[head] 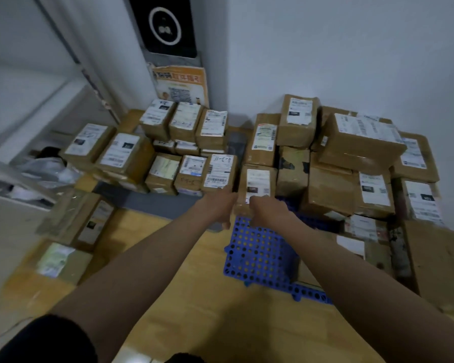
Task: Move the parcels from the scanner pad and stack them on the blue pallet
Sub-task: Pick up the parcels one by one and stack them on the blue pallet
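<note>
Wooden floor (194, 297) carries a grey pad (152, 203) and a perforated blue pallet (260, 255). Cardboard parcels (168, 142) are stacked on the pad; further parcels (351, 163) occupy the pallet.

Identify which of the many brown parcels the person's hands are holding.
It is the small upright parcel at the far edge of the blue pallet: the left hand and right hand grip its sides; no other parcel is touched.

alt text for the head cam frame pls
Both hands, left hand and right hand, hold a labelled cardboard parcel at the far edge of a blue pallet. More parcels are stacked left and right on the wood floor.
</note>
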The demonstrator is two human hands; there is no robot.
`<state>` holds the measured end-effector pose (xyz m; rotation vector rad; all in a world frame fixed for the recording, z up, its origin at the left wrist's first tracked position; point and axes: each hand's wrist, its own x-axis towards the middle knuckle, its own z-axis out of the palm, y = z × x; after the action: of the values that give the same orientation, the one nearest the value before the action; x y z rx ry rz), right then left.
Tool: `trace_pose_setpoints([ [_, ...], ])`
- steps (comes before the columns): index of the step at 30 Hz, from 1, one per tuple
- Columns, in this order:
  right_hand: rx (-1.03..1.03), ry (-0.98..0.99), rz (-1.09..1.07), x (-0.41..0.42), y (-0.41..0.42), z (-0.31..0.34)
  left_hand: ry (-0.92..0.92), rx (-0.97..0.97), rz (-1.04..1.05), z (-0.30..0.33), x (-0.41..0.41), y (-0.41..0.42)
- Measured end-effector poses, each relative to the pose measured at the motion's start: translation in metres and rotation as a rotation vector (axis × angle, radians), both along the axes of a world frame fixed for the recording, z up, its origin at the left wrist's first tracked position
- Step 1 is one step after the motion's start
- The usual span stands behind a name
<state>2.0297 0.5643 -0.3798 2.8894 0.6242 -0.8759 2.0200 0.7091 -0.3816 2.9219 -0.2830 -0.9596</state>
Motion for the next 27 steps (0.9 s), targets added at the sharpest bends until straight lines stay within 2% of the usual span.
trace_pose_setpoints([
  [10,0.023,0.114,0.132,-0.053,0.088,0.0,0.095,0.092,0.177,-0.019,-0.073,0.106],
  [17,-0.005,0.1,0.187,-0.088,0.127,-0.004,0.152,0.096,0.277,-0.022,-0.117,0.147],
  [27,0.098,0.183,0.302,-0.112,0.195,-0.012,0.085,0.102,0.438,-0.01,-0.196,0.197],
])
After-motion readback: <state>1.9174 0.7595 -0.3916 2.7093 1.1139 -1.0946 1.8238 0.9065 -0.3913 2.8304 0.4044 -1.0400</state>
